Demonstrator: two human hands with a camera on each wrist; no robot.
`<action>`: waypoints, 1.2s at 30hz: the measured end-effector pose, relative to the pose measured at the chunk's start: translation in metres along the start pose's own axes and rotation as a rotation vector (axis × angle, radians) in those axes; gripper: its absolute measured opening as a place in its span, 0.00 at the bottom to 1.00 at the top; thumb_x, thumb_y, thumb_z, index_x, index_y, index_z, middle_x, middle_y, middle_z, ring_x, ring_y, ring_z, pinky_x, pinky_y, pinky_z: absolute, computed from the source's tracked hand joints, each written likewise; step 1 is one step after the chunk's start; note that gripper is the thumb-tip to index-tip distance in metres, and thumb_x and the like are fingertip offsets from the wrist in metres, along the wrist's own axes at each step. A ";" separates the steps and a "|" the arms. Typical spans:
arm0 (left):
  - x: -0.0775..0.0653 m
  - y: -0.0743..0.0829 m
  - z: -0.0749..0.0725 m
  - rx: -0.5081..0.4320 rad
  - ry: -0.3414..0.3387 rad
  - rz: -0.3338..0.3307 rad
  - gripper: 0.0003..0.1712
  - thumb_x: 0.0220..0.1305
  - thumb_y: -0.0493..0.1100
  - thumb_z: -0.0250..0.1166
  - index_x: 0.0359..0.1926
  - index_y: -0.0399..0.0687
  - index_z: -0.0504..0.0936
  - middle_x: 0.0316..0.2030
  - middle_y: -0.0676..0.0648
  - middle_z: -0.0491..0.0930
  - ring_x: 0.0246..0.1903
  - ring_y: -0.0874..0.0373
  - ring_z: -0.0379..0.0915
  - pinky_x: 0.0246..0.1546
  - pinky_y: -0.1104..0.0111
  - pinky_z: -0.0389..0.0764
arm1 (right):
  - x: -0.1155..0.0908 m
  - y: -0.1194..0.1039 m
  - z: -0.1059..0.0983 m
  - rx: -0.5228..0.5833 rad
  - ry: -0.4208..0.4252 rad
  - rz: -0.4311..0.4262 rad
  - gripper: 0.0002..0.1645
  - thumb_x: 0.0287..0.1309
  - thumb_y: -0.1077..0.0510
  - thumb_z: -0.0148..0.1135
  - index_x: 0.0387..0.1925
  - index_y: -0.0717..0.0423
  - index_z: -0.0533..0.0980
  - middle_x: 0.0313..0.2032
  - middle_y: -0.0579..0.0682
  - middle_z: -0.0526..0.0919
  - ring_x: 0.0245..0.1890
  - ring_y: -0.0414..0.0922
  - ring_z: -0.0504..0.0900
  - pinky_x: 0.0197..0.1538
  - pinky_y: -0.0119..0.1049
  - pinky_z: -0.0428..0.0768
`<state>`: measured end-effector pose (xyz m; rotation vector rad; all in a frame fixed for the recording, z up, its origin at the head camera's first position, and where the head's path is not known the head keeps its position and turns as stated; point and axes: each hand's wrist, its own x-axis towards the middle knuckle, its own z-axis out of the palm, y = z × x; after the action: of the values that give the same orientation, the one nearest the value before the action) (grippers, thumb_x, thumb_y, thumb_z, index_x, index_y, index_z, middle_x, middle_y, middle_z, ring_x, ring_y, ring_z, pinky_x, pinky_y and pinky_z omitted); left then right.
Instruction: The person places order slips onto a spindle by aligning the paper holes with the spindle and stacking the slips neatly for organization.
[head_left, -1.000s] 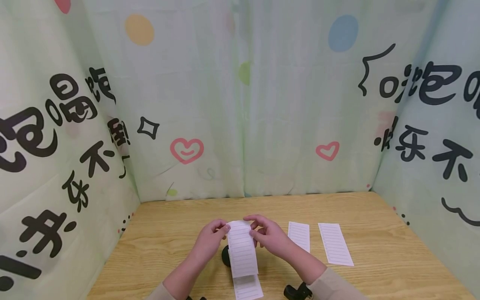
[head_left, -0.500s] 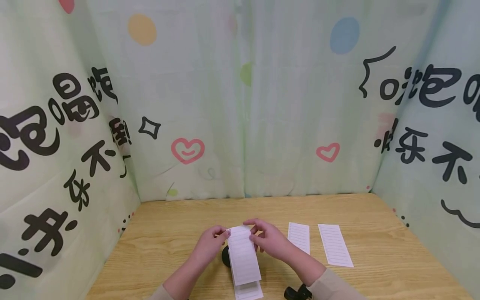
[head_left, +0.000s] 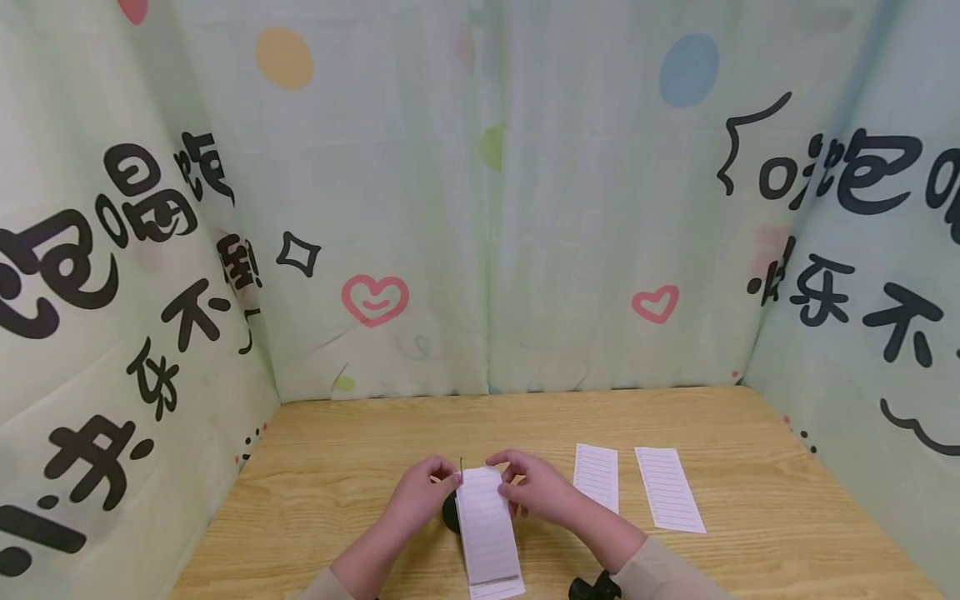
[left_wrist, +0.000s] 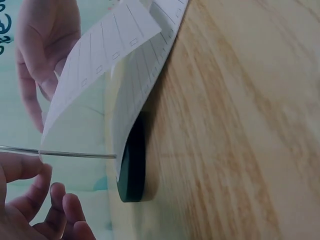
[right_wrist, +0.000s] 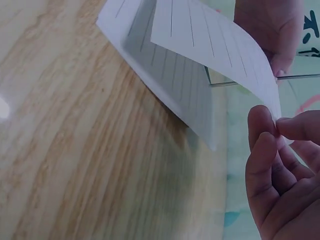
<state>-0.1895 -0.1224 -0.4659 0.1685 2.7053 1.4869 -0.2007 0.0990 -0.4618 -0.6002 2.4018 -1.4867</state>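
A lined white paper slip (head_left: 487,521) is held at its far end by both hands and bows down toward the table. My left hand (head_left: 422,496) pinches its left corner. The right hand (head_left: 542,490) pinches the right corner between thumb and fingers. A thin metal spike (left_wrist: 80,154) rises from a black round base (left_wrist: 133,175) and passes through the held slip near its left corner, its tip standing above the paper. Underneath, another lined slip (left_wrist: 137,90) lies with its end at the foot of the spike, over the base.
Two more lined slips, one (head_left: 597,473) partly behind the right forearm and another (head_left: 670,489) farther right, lie on the wooden table (head_left: 360,429). A black object (head_left: 595,587) sits by the right sleeve at the front. Printed curtains (head_left: 487,250) enclose the table.
Both hands have lowered the slip toward the base. The spike's tip now sticks up above the slip's left corner. The slip's near end has slid forward over the one below.
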 end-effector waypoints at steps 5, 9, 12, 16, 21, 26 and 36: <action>0.001 -0.005 0.001 0.076 -0.016 0.013 0.07 0.64 0.45 0.67 0.33 0.47 0.80 0.32 0.51 0.77 0.31 0.56 0.69 0.31 0.63 0.70 | 0.001 0.005 0.004 -0.009 -0.020 0.010 0.22 0.63 0.68 0.60 0.59 0.63 0.73 0.30 0.50 0.76 0.21 0.48 0.80 0.24 0.36 0.74; 0.002 -0.008 0.002 0.094 -0.037 0.004 0.07 0.64 0.45 0.67 0.33 0.47 0.80 0.31 0.51 0.76 0.28 0.56 0.67 0.29 0.64 0.68 | 0.002 0.010 0.006 -0.028 -0.031 0.019 0.21 0.64 0.67 0.60 0.58 0.63 0.73 0.28 0.49 0.76 0.21 0.47 0.80 0.23 0.34 0.72; 0.002 -0.009 0.003 0.096 -0.054 -0.011 0.07 0.64 0.44 0.67 0.33 0.47 0.79 0.31 0.51 0.76 0.29 0.56 0.67 0.29 0.64 0.68 | 0.003 0.013 0.007 -0.043 -0.043 0.040 0.20 0.65 0.66 0.60 0.58 0.62 0.74 0.28 0.48 0.77 0.21 0.45 0.80 0.23 0.34 0.71; 0.003 -0.010 0.003 0.104 -0.067 -0.011 0.07 0.64 0.43 0.68 0.33 0.46 0.79 0.30 0.51 0.76 0.29 0.56 0.68 0.30 0.64 0.70 | 0.004 0.016 0.008 -0.055 -0.062 0.059 0.20 0.65 0.65 0.61 0.58 0.60 0.74 0.28 0.49 0.77 0.22 0.45 0.79 0.23 0.35 0.71; 0.003 -0.013 0.006 0.124 -0.083 -0.005 0.07 0.64 0.42 0.68 0.33 0.45 0.79 0.28 0.51 0.75 0.28 0.57 0.69 0.28 0.65 0.70 | 0.006 0.020 0.009 -0.078 -0.072 0.063 0.19 0.65 0.65 0.61 0.57 0.61 0.74 0.27 0.49 0.77 0.21 0.45 0.78 0.24 0.35 0.71; 0.004 -0.016 0.009 0.146 -0.088 -0.001 0.07 0.64 0.41 0.68 0.32 0.45 0.78 0.27 0.51 0.74 0.28 0.57 0.68 0.27 0.66 0.69 | 0.007 0.023 0.011 -0.091 -0.072 0.056 0.19 0.64 0.65 0.61 0.56 0.61 0.75 0.26 0.49 0.76 0.20 0.44 0.77 0.24 0.35 0.71; 0.008 -0.020 0.011 0.196 -0.090 -0.001 0.08 0.62 0.41 0.69 0.29 0.47 0.78 0.26 0.51 0.73 0.27 0.57 0.67 0.26 0.67 0.67 | 0.009 0.025 0.012 -0.140 -0.082 0.045 0.19 0.63 0.65 0.63 0.55 0.60 0.75 0.25 0.47 0.76 0.20 0.42 0.75 0.24 0.33 0.69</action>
<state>-0.1978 -0.1229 -0.4881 0.2360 2.7733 1.1806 -0.2087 0.0954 -0.4893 -0.6198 2.4530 -1.2585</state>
